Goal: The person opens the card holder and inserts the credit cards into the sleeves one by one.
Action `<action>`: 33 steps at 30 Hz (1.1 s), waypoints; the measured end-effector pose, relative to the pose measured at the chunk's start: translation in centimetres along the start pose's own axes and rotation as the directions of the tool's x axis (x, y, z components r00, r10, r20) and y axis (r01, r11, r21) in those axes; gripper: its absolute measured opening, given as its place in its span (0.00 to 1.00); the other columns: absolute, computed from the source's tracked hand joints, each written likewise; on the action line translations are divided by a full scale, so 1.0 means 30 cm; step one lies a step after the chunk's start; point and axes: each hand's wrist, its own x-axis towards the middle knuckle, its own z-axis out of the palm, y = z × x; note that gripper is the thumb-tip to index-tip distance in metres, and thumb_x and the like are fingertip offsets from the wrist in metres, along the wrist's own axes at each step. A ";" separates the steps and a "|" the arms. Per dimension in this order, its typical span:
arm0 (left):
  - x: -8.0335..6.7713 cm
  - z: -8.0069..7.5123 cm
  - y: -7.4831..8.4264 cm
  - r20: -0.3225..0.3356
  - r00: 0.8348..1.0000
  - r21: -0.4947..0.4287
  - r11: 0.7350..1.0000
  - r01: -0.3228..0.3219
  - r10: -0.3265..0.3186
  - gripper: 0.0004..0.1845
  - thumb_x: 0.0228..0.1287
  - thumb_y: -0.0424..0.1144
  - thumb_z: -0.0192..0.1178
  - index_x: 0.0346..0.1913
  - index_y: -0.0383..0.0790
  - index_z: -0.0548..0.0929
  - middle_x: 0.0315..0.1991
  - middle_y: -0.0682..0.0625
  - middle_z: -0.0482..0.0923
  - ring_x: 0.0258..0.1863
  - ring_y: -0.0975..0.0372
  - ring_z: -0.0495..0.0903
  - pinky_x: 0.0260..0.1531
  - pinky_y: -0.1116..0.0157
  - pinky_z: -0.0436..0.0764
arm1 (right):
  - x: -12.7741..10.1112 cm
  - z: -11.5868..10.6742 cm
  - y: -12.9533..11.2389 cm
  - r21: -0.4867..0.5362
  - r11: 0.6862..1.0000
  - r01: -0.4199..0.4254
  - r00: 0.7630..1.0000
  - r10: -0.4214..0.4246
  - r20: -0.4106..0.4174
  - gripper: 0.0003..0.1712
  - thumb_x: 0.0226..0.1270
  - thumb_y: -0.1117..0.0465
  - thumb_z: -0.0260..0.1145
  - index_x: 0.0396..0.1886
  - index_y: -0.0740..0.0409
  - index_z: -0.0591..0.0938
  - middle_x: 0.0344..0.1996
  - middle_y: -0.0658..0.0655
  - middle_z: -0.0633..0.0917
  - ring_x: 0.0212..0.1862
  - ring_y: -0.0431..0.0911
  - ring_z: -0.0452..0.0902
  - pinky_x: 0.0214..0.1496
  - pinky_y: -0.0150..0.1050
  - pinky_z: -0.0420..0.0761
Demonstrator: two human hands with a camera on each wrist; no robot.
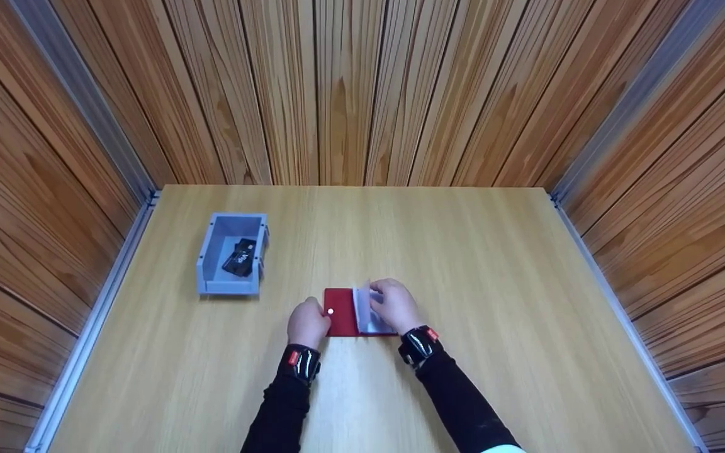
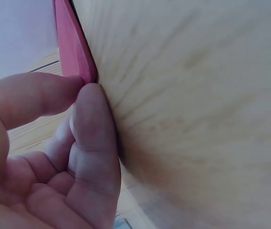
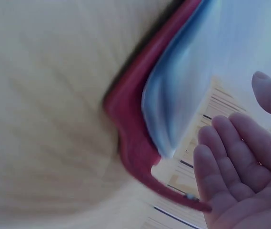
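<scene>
Head view alone shows black cards [image 1: 240, 258] (left hand [image 1: 308, 323] pinches the red folder [image 1: 341, 318]; right hand [image 1: 395, 306], thumb spread, by clear sleeves [image 1: 372, 324]).

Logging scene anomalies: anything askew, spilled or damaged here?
Nothing looks spilled or damaged. Only minor untidiness: the black cards in the blue-gray bin lie askew, not squared to its walls. The clear sleeve raised in the open red holder looks like ordinary handling, with the right hand at it.
</scene>
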 end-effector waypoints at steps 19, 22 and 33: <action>-0.005 0.001 -0.010 -0.068 0.994 -0.022 0.996 -0.083 0.081 0.06 0.48 0.27 0.63 0.24 0.37 0.75 0.22 0.46 0.77 0.27 0.51 0.78 0.28 0.54 0.75 | -0.003 0.056 -0.030 -0.050 0.991 0.121 0.992 -0.119 0.043 0.13 0.55 0.64 0.75 0.41 0.63 0.87 0.37 0.58 0.84 0.41 0.52 0.80 0.48 0.46 0.78; -0.005 0.001 -0.009 -0.072 0.994 -0.021 0.996 -0.084 0.082 0.06 0.49 0.28 0.64 0.24 0.37 0.75 0.22 0.46 0.77 0.27 0.50 0.78 0.29 0.53 0.75 | -0.003 0.056 -0.035 -0.066 0.988 0.140 0.989 -0.137 0.048 0.13 0.54 0.63 0.76 0.39 0.63 0.87 0.34 0.57 0.83 0.39 0.52 0.79 0.46 0.46 0.77; -0.003 0.004 -0.010 -0.062 0.996 -0.012 0.998 -0.062 0.061 0.06 0.50 0.25 0.62 0.25 0.36 0.75 0.23 0.47 0.76 0.28 0.50 0.78 0.32 0.53 0.76 | -0.009 0.074 -0.044 -0.130 0.975 0.183 0.983 -0.178 0.048 0.12 0.48 0.64 0.75 0.34 0.61 0.85 0.31 0.55 0.80 0.37 0.53 0.77 0.44 0.46 0.77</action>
